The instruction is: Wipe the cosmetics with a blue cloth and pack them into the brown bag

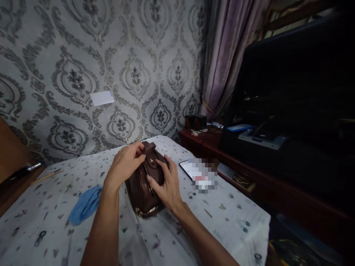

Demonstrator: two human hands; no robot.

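Note:
A brown leather bag (142, 201) with a flap tab, a gold-coloured clasp and a gold zip along its lower edge rests on the patterned white cloth (222, 225). My left hand (124, 162) is at the bag's upper left, its thumb and fingers closed at the edge beside the short strap (150, 147). What exactly those fingertips pinch is partly hidden. On the other side, my right hand (168, 183) grips the bag's front and right side, thumb low and index finger near the clasp. To the left of the bag lies a crumpled blue cloth (85, 205).
A phone (191, 171) with a lit, partly blurred screen lies right of the bag. Thin wooden sticks (47, 176) and a dark pen-like object (22, 173) are at the left. A dark red desk (199, 137) with a large black screen (283, 85) borders the right side.

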